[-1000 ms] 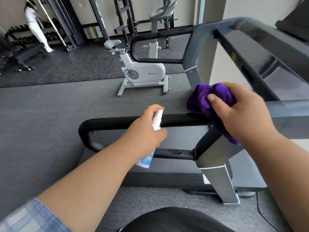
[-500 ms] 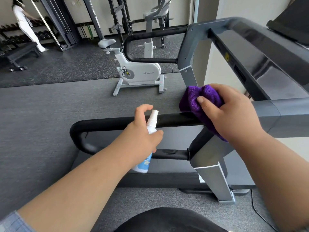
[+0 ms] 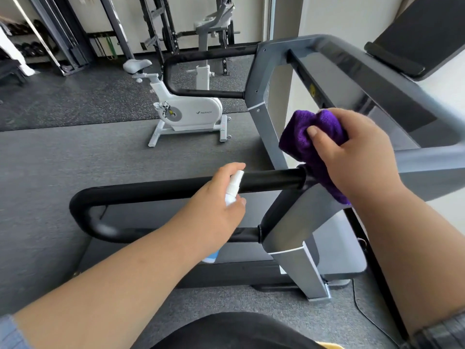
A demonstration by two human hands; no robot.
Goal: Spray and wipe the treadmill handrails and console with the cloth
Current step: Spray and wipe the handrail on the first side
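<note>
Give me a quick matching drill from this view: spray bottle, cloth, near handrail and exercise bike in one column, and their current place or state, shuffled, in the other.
Things:
1. spray bottle
2. purple cloth
3. near black handrail
4. white exercise bike

States:
A. standing on the gym floor beyond the treadmill
B. bunched in the right hand at the handrail's post end
C. gripped in the left hand, nozzle at the handrail
D. running across the view in front of both hands

Pairs: 1-C, 2-B, 3-D, 4-A

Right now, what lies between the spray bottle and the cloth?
In the head view, only a bare stretch of the black handrail runs between the bottle and the cloth.
</note>
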